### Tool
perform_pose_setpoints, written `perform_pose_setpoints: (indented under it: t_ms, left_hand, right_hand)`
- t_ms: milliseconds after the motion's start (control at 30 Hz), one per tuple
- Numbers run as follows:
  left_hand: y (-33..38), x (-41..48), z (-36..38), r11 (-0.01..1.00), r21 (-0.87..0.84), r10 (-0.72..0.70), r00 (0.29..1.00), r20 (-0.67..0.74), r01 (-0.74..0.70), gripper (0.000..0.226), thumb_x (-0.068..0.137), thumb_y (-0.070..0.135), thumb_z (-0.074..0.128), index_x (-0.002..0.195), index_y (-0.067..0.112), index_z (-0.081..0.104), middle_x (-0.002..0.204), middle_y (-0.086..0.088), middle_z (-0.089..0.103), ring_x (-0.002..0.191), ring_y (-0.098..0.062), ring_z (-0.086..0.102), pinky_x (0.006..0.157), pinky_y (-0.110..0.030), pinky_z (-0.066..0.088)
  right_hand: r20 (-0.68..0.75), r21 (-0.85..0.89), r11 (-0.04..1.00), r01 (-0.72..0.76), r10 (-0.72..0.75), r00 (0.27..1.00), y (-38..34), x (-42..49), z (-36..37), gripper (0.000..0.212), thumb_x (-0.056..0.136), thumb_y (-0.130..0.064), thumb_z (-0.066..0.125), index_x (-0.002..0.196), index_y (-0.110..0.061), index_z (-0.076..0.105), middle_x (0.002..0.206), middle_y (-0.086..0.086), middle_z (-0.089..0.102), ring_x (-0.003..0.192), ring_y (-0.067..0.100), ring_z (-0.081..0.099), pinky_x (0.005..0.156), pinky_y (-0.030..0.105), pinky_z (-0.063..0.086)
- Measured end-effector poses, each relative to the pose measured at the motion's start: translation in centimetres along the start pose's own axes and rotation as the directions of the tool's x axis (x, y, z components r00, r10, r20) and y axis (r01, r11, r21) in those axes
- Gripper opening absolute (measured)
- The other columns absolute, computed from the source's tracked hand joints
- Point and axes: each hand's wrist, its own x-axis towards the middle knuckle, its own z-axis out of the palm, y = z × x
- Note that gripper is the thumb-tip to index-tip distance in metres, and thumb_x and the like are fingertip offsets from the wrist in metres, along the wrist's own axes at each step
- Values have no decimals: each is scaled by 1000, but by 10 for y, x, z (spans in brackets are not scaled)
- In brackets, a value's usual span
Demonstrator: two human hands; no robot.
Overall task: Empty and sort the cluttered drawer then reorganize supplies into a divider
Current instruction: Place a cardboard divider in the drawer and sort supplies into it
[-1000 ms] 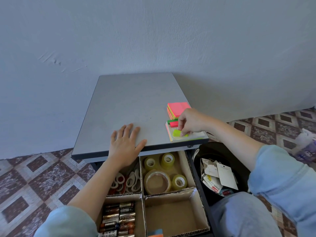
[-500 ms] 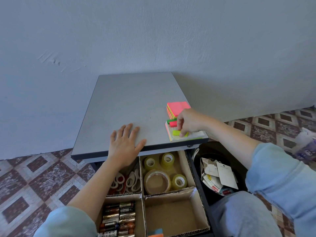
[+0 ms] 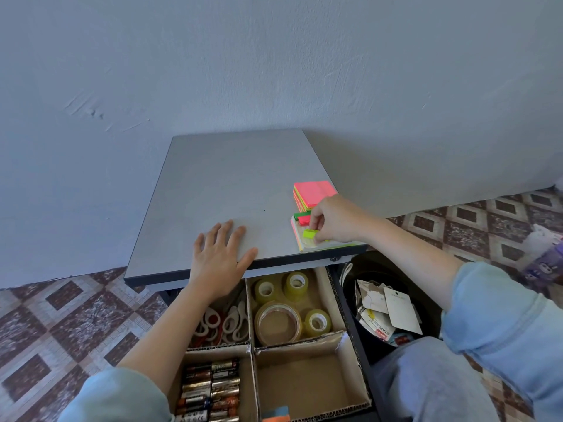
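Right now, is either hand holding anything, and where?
Right hand pinches the small lime-green tab pad at its right end; left hand lies flat on the tabletop, empty.

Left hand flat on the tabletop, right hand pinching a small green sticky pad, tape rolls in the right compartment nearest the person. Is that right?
The head view shows the tape rolls in the far right compartment, by the tabletop edge. The left hand lies flat and the right hand pinches the green sticky pad.

L hand lies flat, palm down, fingers spread, forearm reaching fwd. R hand curled, thumb & index pinching small green pad. Sleeves end near elbows.
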Motion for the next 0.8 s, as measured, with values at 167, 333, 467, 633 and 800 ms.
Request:
perform_pose_setpoints:
  t_ms: [167,333,467,633,800]
  left_hand:
    - [2,-1,-1,1000,-1,-4,1000,1,4,79,80,62,1,149,26,16,158,0,9,145,-20,3,116,-42,3]
    - [2,-2,-3,1000,-21,-2,1000,10,3,74,85,61,6,149,25,16,158,0,8,145,-20,3,117,-42,2]
    - [6,2,-10,993,-111,-49,999,10,49,56,96,51,33,145,24,27,154,-2,18,143,-22,11,115,-42,6]
    - [35,17,-30,949,-310,6,987,-159,-56,34,94,32,51,125,21,56,128,-1,54,123,-19,39,99,-32,30]
    - [78,38,-47,929,-273,183,951,-249,-250,26,92,30,56,115,22,65,108,2,63,104,-17,47,85,-27,33]
  right_hand:
    - [-56,-96,995,33,-38,998,-3,-4,3,16,78,-5,63,91,-8,72,82,-2,60,81,14,52,69,25,41]
    - [-72,-101,994,52,-59,996,-1,-5,8,21,79,0,58,94,-7,71,85,1,58,86,18,54,73,28,45]
    - [-123,-2,998,57,-57,991,7,-2,6,16,81,-1,61,91,-5,72,82,2,61,81,18,57,73,26,47]
    - [-191,273,962,-17,71,979,26,0,-11,12,81,-1,68,92,-3,72,71,-8,57,59,2,51,50,5,41]
    - [-154,563,822,-80,199,968,42,-4,-10,20,81,9,64,99,2,68,74,-1,59,61,10,56,46,15,50]
